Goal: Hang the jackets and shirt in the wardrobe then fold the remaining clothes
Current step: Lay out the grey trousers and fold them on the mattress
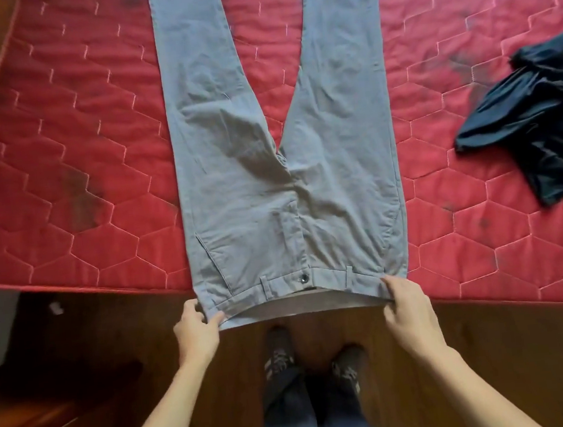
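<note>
Grey trousers (277,151) lie flat, front up, on a red quilted mattress (79,164), legs running far, waistband hanging just over the near edge. The left hand (196,328) pinches the waistband's left corner; the right hand (408,308) grips its right corner. A dark crumpled garment (540,133) lies at right, well apart. Below, wooden floor (494,365) and two slippered feet (279,351).

We see grey trousers (277,145) on a red hexagon-quilted mattress (74,185), beside a crumpled black garment (540,130).
</note>
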The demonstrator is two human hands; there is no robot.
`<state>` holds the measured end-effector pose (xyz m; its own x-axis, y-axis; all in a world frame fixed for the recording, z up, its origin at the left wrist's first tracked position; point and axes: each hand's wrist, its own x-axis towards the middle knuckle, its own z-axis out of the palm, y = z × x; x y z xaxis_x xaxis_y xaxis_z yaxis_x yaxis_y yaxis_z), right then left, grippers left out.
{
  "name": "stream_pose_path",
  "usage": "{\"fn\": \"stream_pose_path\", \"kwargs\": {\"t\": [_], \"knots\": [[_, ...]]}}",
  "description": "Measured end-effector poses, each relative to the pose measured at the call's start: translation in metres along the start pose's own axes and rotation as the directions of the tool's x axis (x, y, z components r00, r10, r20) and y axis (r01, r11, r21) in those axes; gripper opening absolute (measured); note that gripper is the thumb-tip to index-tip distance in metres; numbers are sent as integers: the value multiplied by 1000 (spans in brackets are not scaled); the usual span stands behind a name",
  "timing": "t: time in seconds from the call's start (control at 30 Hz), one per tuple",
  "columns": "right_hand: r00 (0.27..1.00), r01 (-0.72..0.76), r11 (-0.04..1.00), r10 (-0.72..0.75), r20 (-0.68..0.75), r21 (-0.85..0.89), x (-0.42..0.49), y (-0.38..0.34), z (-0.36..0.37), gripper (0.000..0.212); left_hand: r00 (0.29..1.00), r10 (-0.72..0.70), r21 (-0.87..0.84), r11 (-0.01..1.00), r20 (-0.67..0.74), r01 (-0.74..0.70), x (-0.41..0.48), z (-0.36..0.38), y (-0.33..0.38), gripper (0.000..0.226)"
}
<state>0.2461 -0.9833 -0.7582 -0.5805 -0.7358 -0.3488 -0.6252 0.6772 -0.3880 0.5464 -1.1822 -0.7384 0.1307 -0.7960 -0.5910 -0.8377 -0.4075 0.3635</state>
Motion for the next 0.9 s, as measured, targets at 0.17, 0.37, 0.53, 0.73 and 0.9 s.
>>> {"fn": "stream_pose_path", "kwargs": {"t": [0.17,0.37,0.53,0.73,0.9], "knots": [[995,0,967,-25,-93,-254,12,-23,13,50,849,528,685,616,8,-389,-7,14,-7,89],[987,54,986,-77,-142,-161,18,-27,22,23,728,671,664,481,143,-573,7,26,19,43],[973,71,991,-44,-228,113,-10,-20,0,18,653,753,447,557,82,-700,-7,-2,-5,33],[998,34,999,-35,-58,-9,-18,-12,32,23,713,617,598,446,334,-666,15,9,-35,42],[997,-17,1000,18,-76,9,-10,-29,25,21,687,692,529,508,220,-680,11,17,2,19]]}}
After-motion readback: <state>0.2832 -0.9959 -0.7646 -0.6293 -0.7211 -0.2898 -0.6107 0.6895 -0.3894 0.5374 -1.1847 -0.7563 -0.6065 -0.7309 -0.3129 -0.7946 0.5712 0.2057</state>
